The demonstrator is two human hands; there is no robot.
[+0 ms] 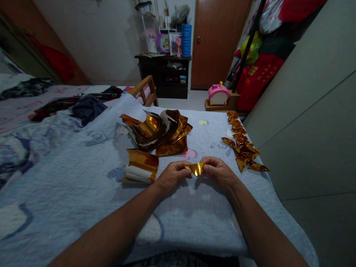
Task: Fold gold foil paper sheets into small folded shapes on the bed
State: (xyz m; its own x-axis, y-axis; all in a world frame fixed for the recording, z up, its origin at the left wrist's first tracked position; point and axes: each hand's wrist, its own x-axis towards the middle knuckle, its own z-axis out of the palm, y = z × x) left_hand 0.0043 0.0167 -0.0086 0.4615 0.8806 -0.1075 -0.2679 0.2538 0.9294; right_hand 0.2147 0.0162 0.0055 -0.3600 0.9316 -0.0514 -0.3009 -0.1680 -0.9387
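Observation:
Between my two hands is a small folded piece of gold foil paper [197, 169], curved and shiny. My left hand [175, 173] pinches its left tip between thumb and fingers. On the other side, my right hand [217, 170] pinches the right tip the same way. Both hands are just above the blue blanket [191, 211]. Left of my left hand lies a curled gold sheet [143, 160] with white paper showing inside its curve. Behind it is a loose, fanned stack of gold foil paper [150, 128]. To the right, several folded gold foil pieces [244, 150] lie in a row.
The row of gold pieces lies close to the blanket's right edge, beside a pale cabinet [311, 111]. Dark clothes [90, 107] are heaped at the left. Beyond the bed stand a wooden chair [146, 92], a dark cabinet [167, 76] and a pink toy [218, 94].

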